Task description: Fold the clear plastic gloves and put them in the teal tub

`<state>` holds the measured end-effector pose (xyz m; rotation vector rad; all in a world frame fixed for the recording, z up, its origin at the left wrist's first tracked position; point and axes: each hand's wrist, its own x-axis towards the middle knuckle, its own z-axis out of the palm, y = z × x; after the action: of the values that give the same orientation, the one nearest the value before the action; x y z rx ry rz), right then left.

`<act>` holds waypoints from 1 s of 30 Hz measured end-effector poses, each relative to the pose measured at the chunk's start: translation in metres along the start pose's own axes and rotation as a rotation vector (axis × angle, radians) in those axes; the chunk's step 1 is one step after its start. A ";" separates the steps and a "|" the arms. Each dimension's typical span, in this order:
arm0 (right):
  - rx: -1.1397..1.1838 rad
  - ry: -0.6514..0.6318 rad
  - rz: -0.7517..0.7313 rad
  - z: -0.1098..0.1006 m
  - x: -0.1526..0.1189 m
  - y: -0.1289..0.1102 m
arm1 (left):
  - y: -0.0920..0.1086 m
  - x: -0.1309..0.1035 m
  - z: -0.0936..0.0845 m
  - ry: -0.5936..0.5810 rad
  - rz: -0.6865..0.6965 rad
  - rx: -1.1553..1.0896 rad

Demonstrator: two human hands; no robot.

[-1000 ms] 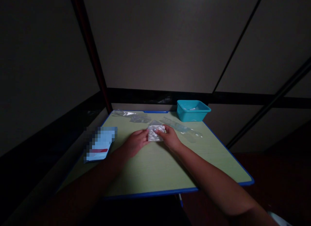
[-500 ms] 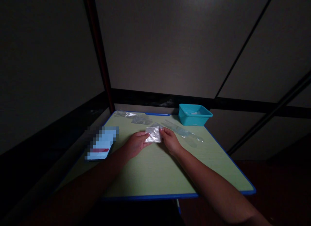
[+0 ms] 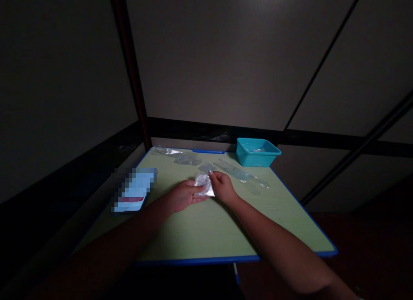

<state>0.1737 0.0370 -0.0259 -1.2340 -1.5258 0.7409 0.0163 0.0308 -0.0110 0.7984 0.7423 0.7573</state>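
Between my two hands, above the middle of the table, is a small clear plastic bag [image 3: 205, 186], roughly square and shiny with creases. My left hand [image 3: 184, 196] grips its left side, thumb on top and fingers underneath. At the upper right edge of the bag, my right hand [image 3: 223, 186] pinches it between thumb and finger. Just beyond them a flat clear plastic piece [image 3: 207, 167] lies on the table. Whether the bag holds anything cannot be made out.
A turquoise basket [image 3: 258, 159] with something clear inside stands at the table's back right corner. Long clear plastic strips [image 3: 238, 173] lie before it. More clear plastic [image 3: 171, 152] lies at the back left. A phone-like device [image 3: 137, 190], partly blurred, rests on the table's left side.
Both hands have brought the plastic bag slightly nearer to me. My left thumb has slid further across it, and the flat piece behind shows more fully.
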 end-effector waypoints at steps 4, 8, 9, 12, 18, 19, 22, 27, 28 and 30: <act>0.037 0.025 0.014 -0.001 0.000 0.000 | -0.001 0.001 0.000 0.015 0.048 0.008; 0.077 -0.084 0.160 -0.002 0.001 0.001 | 0.003 0.006 -0.005 0.155 0.199 -0.039; 0.094 -0.120 0.196 -0.002 0.001 0.001 | 0.004 0.007 -0.007 0.187 0.226 -0.052; 0.158 -0.175 0.206 -0.003 0.000 -0.001 | 0.006 0.009 -0.009 0.216 0.247 -0.078; 0.201 -0.260 0.114 -0.004 -0.003 -0.003 | 0.004 0.008 -0.004 0.097 0.247 -0.075; 0.220 -0.287 0.108 -0.004 -0.003 -0.003 | 0.003 0.008 -0.003 0.060 0.259 -0.071; 0.244 -0.324 0.091 -0.001 -0.006 -0.006 | 0.002 0.010 -0.002 -0.022 0.299 -0.088; 0.182 -0.396 0.097 -0.001 -0.010 -0.008 | 0.004 0.011 -0.004 -0.057 0.306 -0.069; 0.166 -0.415 0.103 -0.002 -0.010 -0.008 | 0.005 0.010 -0.005 -0.039 0.310 -0.036; 0.123 -0.459 0.119 -0.006 -0.010 -0.007 | 0.007 0.007 -0.005 0.024 0.335 0.086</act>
<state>0.1766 0.0243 -0.0209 -1.1175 -1.7490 1.2434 0.0136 0.0418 -0.0101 1.0082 0.6734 1.0414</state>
